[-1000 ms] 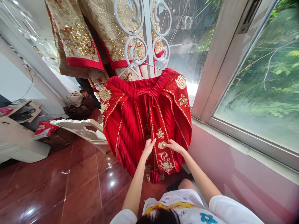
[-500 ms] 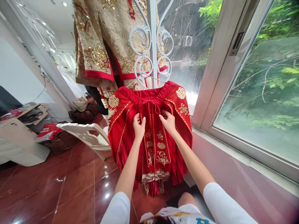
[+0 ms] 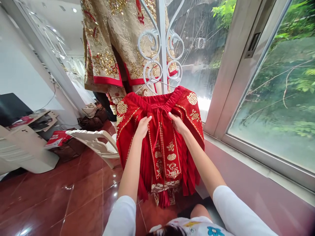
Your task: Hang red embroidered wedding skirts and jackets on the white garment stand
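A red skirt (image 3: pixel 163 131) with gold embroidery hangs by its gathered waistband from a thin wire hanger (image 3: pixel 157 82). A tied drawstring (image 3: pixel 159 109) sits at the middle of the waist, above a beaded front panel. My left hand (image 3: pixel 143 127) grips the cloth left of the drawstring, thumb on top and fingertips hidden in the folds. On the other side, my right hand (image 3: pixel 178 124) pinches the cloth just below the waistband, its fingers partly covered by fabric. Pleated red strips and a gold hem hang lower down.
A white scrolled metal stand (image 3: pixel 162 49) rises behind the skirt. Gold garments with red trim (image 3: pixel 105 62) hang at its left. There is a white chair (image 3: pixel 95 142) at the left, a cluttered desk (image 3: pixel 31 144) beyond it, and a window (image 3: pixel 270 98) on the right.
My left hand has moved slightly up and left, and its thumb now lies against the cloth by the drawstring. My right hand has risen closer to the waistband. The view has shifted a little.
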The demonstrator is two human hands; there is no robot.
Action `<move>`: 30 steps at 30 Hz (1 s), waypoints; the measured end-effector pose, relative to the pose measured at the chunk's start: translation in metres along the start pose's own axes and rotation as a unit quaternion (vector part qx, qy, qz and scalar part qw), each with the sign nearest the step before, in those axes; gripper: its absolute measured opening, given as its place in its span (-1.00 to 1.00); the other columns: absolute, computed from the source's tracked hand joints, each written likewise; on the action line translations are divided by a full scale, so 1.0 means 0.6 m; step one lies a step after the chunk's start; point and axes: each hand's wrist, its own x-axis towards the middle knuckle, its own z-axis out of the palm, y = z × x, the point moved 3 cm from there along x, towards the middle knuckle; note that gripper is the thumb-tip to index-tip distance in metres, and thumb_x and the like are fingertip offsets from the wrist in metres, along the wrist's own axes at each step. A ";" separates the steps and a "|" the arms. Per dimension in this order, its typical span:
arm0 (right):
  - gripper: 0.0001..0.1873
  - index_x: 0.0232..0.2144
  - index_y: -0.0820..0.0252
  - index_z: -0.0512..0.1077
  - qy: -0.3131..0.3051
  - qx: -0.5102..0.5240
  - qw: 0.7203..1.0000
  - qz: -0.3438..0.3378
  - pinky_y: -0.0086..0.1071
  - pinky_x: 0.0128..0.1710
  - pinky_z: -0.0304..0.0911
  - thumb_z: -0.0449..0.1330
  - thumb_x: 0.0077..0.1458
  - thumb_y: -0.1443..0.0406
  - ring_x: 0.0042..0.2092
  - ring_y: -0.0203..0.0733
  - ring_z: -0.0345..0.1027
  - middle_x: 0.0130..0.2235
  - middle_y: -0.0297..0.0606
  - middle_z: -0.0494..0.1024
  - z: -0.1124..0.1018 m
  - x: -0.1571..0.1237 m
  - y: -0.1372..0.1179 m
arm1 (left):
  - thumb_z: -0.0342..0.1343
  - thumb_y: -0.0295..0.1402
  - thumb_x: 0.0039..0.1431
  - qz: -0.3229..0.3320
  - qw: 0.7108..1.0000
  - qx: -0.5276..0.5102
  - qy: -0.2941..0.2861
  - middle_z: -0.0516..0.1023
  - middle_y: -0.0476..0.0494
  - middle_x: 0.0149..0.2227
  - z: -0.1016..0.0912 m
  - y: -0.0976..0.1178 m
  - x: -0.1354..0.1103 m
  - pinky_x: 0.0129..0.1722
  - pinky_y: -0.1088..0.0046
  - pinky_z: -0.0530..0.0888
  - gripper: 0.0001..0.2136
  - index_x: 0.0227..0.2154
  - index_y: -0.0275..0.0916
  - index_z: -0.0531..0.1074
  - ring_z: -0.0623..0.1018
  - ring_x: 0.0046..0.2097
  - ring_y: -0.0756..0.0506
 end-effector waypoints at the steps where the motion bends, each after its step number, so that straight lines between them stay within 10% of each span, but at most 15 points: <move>1: -0.69 -0.33 0.21 0.49 -0.012 -0.003 1.000 0.013 -0.33 -0.19 0.37 0.34 -0.19 0.21 -0.29 -0.19 0.47 -0.34 -0.28 0.60 0.004 0.000 -0.001 | 0.30 -0.17 -0.21 -0.004 1.000 0.000 -0.008 0.57 -0.08 -0.42 0.002 0.002 -0.001 -0.21 0.37 0.45 -0.70 -0.46 -0.27 0.43 0.55 -0.30 -0.08; 11: -0.66 -0.34 0.20 0.50 -0.028 0.069 0.997 0.001 -0.38 -0.24 0.39 0.37 -0.28 0.27 -0.34 -0.23 0.47 -0.36 -0.31 0.61 0.010 -0.002 0.028 | 0.23 -0.13 -0.12 0.066 0.991 0.105 0.043 0.55 -0.12 -0.41 -0.005 0.005 -0.013 -0.21 0.33 0.42 -0.69 -0.42 -0.30 0.47 0.53 -0.29 -0.12; 16: -0.60 -0.30 0.19 0.49 0.014 0.020 0.999 -0.046 -0.35 -0.20 0.37 0.39 -0.29 0.22 -0.31 -0.21 0.47 -0.33 -0.33 0.60 0.011 -0.001 0.034 | 0.09 -0.19 0.08 0.272 0.823 0.449 0.218 0.49 -0.24 -0.15 0.032 0.068 -0.044 0.04 0.21 0.31 -0.70 -0.17 -0.25 0.43 0.45 -0.06 -0.19; 21: -0.55 -0.28 0.18 0.49 0.023 -0.007 0.998 -0.058 -0.28 -0.16 0.35 0.40 -0.30 0.16 -0.23 -0.13 0.47 -0.29 -0.30 0.60 0.013 -0.008 0.025 | 0.09 -0.21 0.10 0.322 0.698 0.639 -0.008 0.44 -0.23 -0.01 0.104 0.120 -0.002 0.20 0.10 0.09 -0.65 -0.06 -0.21 0.38 0.37 0.07 -0.22; 30: -0.53 -0.28 0.20 0.50 0.033 -0.070 0.996 -0.045 -0.28 -0.09 0.32 0.34 -0.23 0.05 -0.14 -0.12 0.43 -0.22 -0.26 0.58 -0.007 0.001 0.011 | 0.02 -0.39 0.08 0.231 0.655 0.694 -0.192 0.53 -0.15 -0.08 0.105 0.131 0.079 -0.05 0.32 0.38 -0.72 -0.13 -0.22 0.46 0.48 -0.03 -0.17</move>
